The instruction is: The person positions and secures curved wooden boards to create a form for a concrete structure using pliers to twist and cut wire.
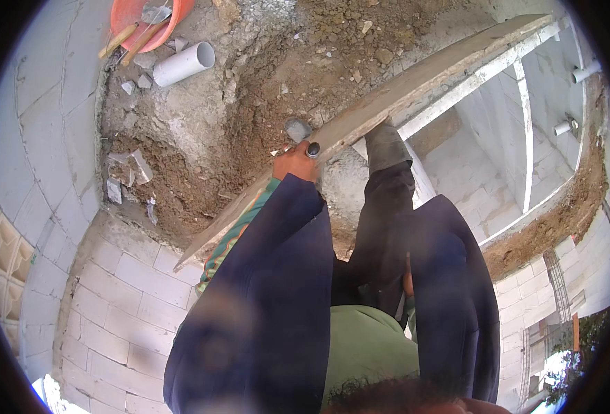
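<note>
Left hand at plank, fingers wrapped around dark round-ended tool. Right hand mostly hidden, finger state indeterminable. White pipe near orange bucket.

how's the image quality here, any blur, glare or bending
Head view: the grey wall at left curves toward the black rim; head view: hazy smudges soften the dark blue cloth at lower left; head view: both lower corners have blown-out white patches, while the white pipe looks fairly crisp.
</note>
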{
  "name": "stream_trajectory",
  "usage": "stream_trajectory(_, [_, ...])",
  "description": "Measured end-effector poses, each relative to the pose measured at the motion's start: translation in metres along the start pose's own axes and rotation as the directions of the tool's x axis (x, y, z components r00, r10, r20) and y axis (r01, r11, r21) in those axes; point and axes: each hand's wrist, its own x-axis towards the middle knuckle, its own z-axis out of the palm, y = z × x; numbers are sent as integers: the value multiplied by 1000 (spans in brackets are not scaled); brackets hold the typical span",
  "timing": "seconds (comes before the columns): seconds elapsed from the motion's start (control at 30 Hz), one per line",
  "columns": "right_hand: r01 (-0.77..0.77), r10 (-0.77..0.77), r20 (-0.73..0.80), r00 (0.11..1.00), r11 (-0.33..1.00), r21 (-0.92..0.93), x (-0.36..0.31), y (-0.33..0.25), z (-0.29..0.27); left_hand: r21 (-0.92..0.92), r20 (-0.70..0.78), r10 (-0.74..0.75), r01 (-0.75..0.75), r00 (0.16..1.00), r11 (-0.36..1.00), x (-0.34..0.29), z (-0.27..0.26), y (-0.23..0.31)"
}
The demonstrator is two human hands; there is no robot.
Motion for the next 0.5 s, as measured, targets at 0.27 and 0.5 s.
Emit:
stream_trajectory(0.27, [-185, 190, 41, 981, 847, 498, 82, 31, -8, -34, -93, -131, 128, 987, 991, -126, -55, 6])
stream_trajectory(0.5, [-27, 1, 62, 998, 913, 407, 115, -44, 19, -146, -372, -307, 272, 876, 951, -174, -26, -56])
